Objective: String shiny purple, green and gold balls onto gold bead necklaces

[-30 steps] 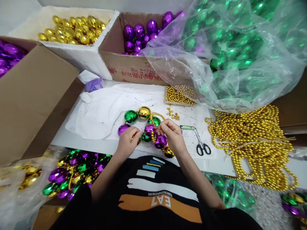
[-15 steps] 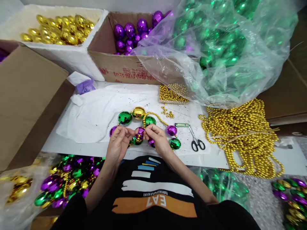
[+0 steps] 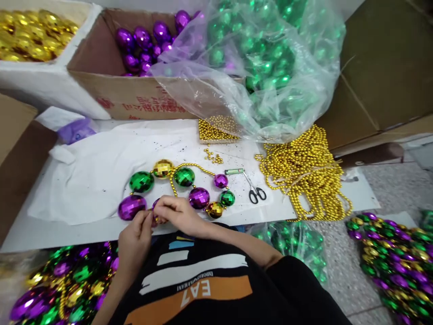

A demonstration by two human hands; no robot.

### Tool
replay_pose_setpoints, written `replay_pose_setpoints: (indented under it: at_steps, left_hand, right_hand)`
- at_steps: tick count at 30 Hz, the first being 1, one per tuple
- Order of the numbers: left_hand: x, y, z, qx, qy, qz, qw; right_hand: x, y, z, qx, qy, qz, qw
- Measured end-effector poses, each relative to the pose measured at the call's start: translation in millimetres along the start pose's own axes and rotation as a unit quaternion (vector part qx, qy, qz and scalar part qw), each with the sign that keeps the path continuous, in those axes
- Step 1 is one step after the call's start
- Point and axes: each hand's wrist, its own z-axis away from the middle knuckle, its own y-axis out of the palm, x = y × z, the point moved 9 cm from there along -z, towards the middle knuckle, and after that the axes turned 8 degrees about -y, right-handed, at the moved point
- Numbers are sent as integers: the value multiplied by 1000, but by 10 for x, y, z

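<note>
A bead necklace with big faceted balls in purple, green and gold lies in a loop on the white cloth (image 3: pixel 98 176). Its large purple ball (image 3: pixel 132 207) sits just beyond my left hand (image 3: pixel 135 232), whose thumb and fingers pinch the necklace near the table's front edge. Close beside it my right hand (image 3: pixel 179 215) is also closed in a pinch on the necklace, partly covering another purple ball. The exact bit between the fingertips is too small to make out. A string of small gold beads (image 3: pixel 199 167) runs from the gold ball (image 3: pixel 163 168) toward a smaller purple ball (image 3: pixel 221 181).
Scissors (image 3: pixel 253 187) and a green-handled tool (image 3: pixel 234 171) lie to the right, near loose gold beads (image 3: pixel 213 156) and a tray of them (image 3: pixel 216 131). Gold bead strings (image 3: pixel 304 176) are heaped farther right. Behind stand a carton (image 3: pixel 135 97) of purple balls and a bag (image 3: pixel 270 108) of green ones.
The view has swung right. Both hands have come nearer the table's front edge, off to the loop's lower left, still pinching close together.
</note>
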Motion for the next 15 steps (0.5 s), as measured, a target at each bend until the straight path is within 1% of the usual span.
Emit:
replay_pose_setpoints:
  at_steps: [3, 4, 5, 7, 9, 11, 13, 14, 15]
  left_hand:
    - [31, 65, -9, 100, -19, 36, 994]
    - [29, 86, -11, 123, -24, 52, 991]
    - [24, 102, -19, 135, -29, 63, 988]
    - [-21, 105, -69, 138, -27, 81, 987]
    - [-153, 47, -164, 127, -2, 88, 988]
    - [-399, -112, -277, 108, 39, 80, 990]
    - [-784, -395, -348, 66, 107, 61, 990]
    - [-1038, -591, -338, 24, 163, 58, 985]
    - [-1284, -794, -299, -32, 217, 52, 974]
  right_hand:
    - [6, 2, 41, 11, -16, 8, 1000]
    - [0, -17, 55, 12, -23, 6, 1000]
    - [-10, -42, 64, 11, -28, 3, 1000]
    - [-16, -98, 54, 5, -35, 2, 999]
    - [52, -129, -9, -4, -36, 2, 999]
    - [296, -87, -125, 2, -57, 10, 998]
    - [735, 20, -253, 19, -108, 33, 993]
    - [997, 89, -300, 32, -141, 53, 988]
    - [1266, 130, -330, 32, -178, 62, 982]
